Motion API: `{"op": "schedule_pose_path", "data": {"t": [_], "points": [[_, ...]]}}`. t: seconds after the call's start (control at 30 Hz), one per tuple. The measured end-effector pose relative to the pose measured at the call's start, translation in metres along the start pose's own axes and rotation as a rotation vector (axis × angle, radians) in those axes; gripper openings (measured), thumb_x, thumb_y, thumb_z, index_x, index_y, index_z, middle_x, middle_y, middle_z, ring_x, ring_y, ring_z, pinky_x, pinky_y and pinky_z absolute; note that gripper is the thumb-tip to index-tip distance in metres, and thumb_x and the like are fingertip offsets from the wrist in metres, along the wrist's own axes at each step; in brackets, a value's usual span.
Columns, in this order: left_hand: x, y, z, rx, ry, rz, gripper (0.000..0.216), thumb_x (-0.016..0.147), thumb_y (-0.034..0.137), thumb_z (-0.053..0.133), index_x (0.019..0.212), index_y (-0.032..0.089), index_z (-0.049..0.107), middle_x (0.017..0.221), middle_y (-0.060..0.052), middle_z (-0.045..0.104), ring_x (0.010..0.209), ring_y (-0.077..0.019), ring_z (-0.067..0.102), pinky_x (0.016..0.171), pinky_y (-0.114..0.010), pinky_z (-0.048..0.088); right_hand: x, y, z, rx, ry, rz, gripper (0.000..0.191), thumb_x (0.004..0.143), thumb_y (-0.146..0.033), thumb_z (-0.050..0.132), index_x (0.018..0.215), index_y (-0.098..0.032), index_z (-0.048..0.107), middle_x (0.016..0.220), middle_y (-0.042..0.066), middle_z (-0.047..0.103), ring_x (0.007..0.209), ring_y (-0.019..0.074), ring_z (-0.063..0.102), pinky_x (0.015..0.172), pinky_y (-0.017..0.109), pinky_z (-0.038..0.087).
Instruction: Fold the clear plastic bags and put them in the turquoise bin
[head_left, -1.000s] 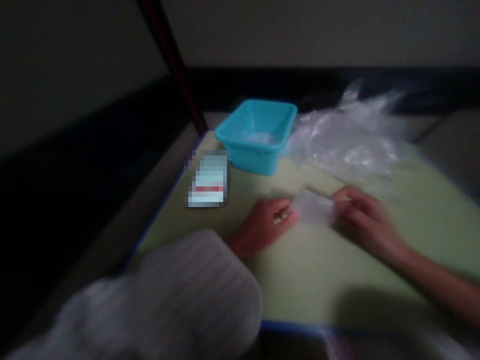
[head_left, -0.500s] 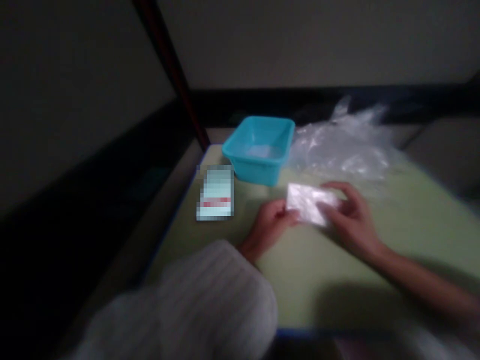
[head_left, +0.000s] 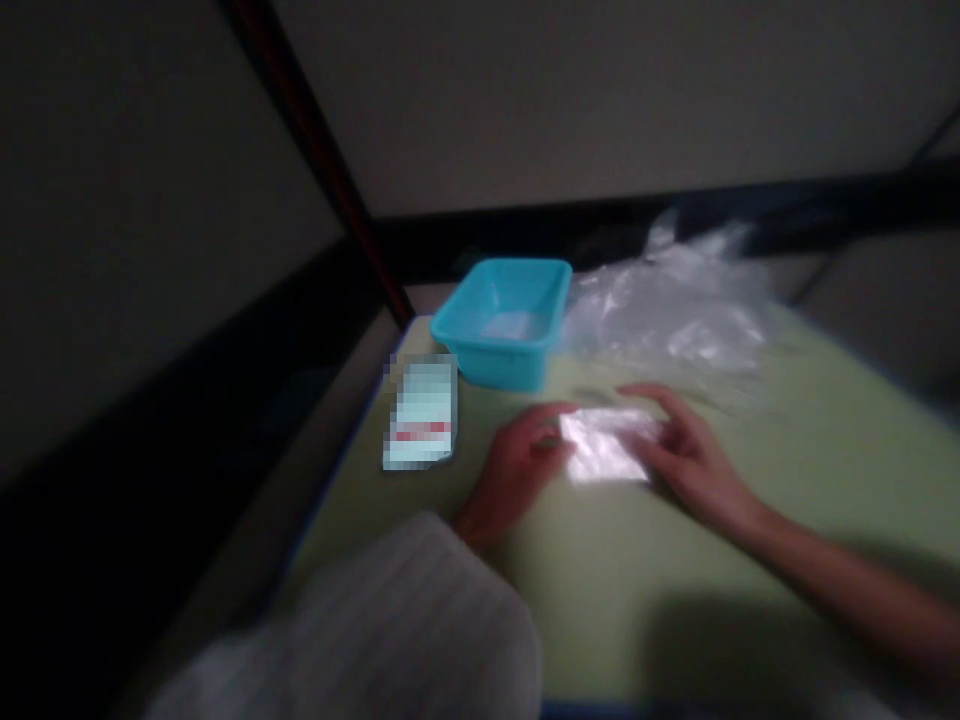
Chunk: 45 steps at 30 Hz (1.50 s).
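A small clear plastic bag (head_left: 604, 448) lies on the pale green table (head_left: 615, 580), catching the light. My left hand (head_left: 517, 468), out of a white knitted sleeve (head_left: 390, 630), touches the bag's left edge with curled fingers. My right hand (head_left: 686, 455) rests on its right side, fingers stretched along the top edge. The picture is dim and blurred, so the exact grip is hard to make out.
A turquoise plastic tub (head_left: 501, 318) stands at the table's far left corner. A heap of crumpled clear plastic bags (head_left: 671, 310) lies to its right. A small white card with a red stripe (head_left: 420, 412) lies near the left edge. A dark red pole (head_left: 315, 150) rises behind.
The small bag was lifted and tilted up half a second ago; now it lies flat on the table under both hands. The camera view has shifted slightly.
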<state>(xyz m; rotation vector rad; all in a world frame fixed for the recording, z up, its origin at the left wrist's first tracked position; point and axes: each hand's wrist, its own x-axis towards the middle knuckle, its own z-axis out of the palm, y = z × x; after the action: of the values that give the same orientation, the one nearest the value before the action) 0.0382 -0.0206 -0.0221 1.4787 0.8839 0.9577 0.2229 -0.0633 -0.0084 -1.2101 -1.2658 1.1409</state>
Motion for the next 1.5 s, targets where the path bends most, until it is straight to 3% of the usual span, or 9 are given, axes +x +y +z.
{"op": "schedule_pose_path", "data": {"t": [0.23,0.37,0.5,0.57,0.7,0.8,1.2,1.4,1.5], "points": [[-0.001,-0.002,-0.004,0.075,0.011,-0.071,0.029,0.077,0.024,0.062,0.103,0.013,0.071,0.098,-0.007,0.073,0.087,-0.0177,0.065,0.074,-0.025,0.051,0.0,0.001,0.0,-0.006,-0.042,0.007,0.043,0.082,-0.033,0.059,0.121,-0.021,0.046,0.047,-0.012,0.033,0.037,0.0077,0.025,0.034,0.02,0.016],[-0.001,-0.004,-0.003,0.063,0.031,-0.088,0.029,0.076,0.022,0.062,0.102,0.012,0.071,0.1,-0.007,0.073,0.09,-0.018,0.066,0.08,-0.026,0.05,-0.001,0.006,-0.001,-0.017,-0.036,0.031,0.046,0.088,-0.039,0.05,0.13,-0.022,0.044,0.053,-0.008,0.04,0.042,0.0106,0.034,0.039,0.023,0.029],[-0.001,-0.004,-0.002,0.047,0.032,-0.074,0.027,0.076,0.02,0.062,0.1,0.012,0.072,0.099,-0.007,0.073,0.091,-0.0185,0.066,0.083,-0.027,0.05,-0.002,0.016,-0.006,-0.149,-0.013,-0.035,0.05,0.09,-0.043,0.046,0.137,-0.025,0.041,0.081,0.003,0.062,0.065,0.0189,0.056,0.059,0.033,0.046],[-0.001,-0.003,-0.002,0.043,0.028,-0.081,0.028,0.076,0.019,0.062,0.101,0.011,0.071,0.098,-0.007,0.073,0.09,-0.0187,0.066,0.082,-0.028,0.05,-0.002,0.021,-0.007,-0.181,-0.035,-0.067,0.053,0.091,-0.045,0.044,0.14,-0.026,0.037,0.101,0.008,0.065,0.081,0.0226,0.061,0.07,0.038,0.049],[-0.002,-0.001,-0.001,0.033,0.023,-0.094,0.029,0.077,0.02,0.062,0.102,0.011,0.071,0.098,-0.007,0.073,0.088,-0.0183,0.066,0.079,-0.027,0.05,-0.003,0.02,-0.007,-0.203,-0.105,-0.079,0.057,0.093,-0.046,0.04,0.145,-0.025,0.027,0.124,0.012,0.059,0.1,0.0261,0.061,0.083,0.044,0.048],[-0.003,0.0,-0.001,0.024,0.019,-0.081,0.028,0.076,0.02,0.062,0.102,0.012,0.071,0.1,-0.007,0.073,0.09,-0.0185,0.066,0.08,-0.027,0.05,-0.003,0.016,-0.005,-0.268,-0.097,-0.133,0.056,0.093,-0.046,0.04,0.144,-0.025,0.03,0.133,0.011,0.053,0.112,0.0275,0.055,0.095,0.049,0.041],[-0.004,0.002,0.001,0.011,0.014,-0.088,0.029,0.076,0.02,0.063,0.103,0.012,0.071,0.097,-0.007,0.073,0.085,-0.0184,0.066,0.076,-0.027,0.051,-0.004,0.012,-0.004,-0.324,-0.173,-0.161,0.053,0.095,-0.044,0.039,0.144,-0.026,0.029,0.1,0.006,0.065,0.081,0.0219,0.061,0.08,0.043,0.049],[-0.005,0.005,0.003,-0.085,-0.009,-0.172,0.036,0.07,0.018,0.068,0.107,0.013,0.07,0.098,-0.009,0.073,0.08,-0.0185,0.068,0.07,-0.027,0.053,-0.004,0.012,-0.005,-0.322,-0.161,-0.211,0.051,0.093,-0.043,0.044,0.142,-0.029,0.035,0.135,0.008,0.051,0.111,0.0252,0.056,0.096,0.046,0.043],[-0.006,0.008,0.004,-0.118,0.022,-0.18,0.037,0.068,0.018,0.07,0.105,0.013,0.071,0.098,-0.009,0.073,0.078,-0.0178,0.067,0.068,-0.026,0.052,-0.003,0.012,-0.005,-0.279,-0.132,-0.225,0.048,0.091,-0.04,0.05,0.137,-0.031,0.042,0.139,0.006,0.049,0.117,0.0241,0.053,0.099,0.044,0.041]]}}
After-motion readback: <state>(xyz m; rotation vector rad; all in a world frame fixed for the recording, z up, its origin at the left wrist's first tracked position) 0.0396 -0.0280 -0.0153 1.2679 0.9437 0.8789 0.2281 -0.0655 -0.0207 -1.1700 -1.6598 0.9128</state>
